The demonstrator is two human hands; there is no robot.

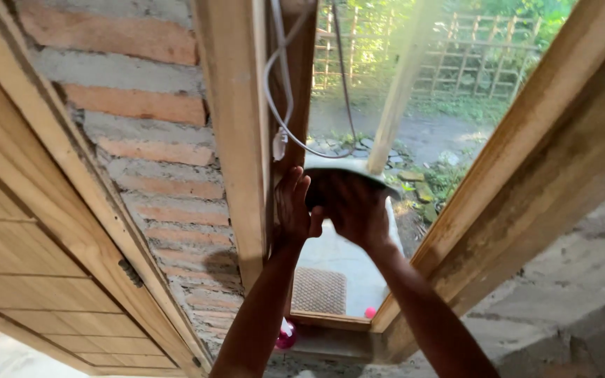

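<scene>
Both my arms are raised in front of a wooden door frame [236, 140]. Between my hands is a white round fixture [348, 166] with a dark underside. My right hand [357, 211] grips it from below. My left hand [293, 208] presses against its left edge with the fingers pointing up, close to the wooden post. A white cable [272, 77] and a thin dark cable [339, 63] hang down from above to the fixture, and a small white connector [279, 144] sits on the white one. A pale slanted strip [395, 91] rises behind the fixture.
A rough brick wall [148, 154] lies left of the frame, with a wooden panelled door leaf [29, 266] beyond it. A slanted wooden jamb [526, 161] and a grey concrete wall [568, 280] are on the right. Below lie a woven doormat [320, 290] and a pink object [286, 337]. A bamboo fence [477, 49] stands outside.
</scene>
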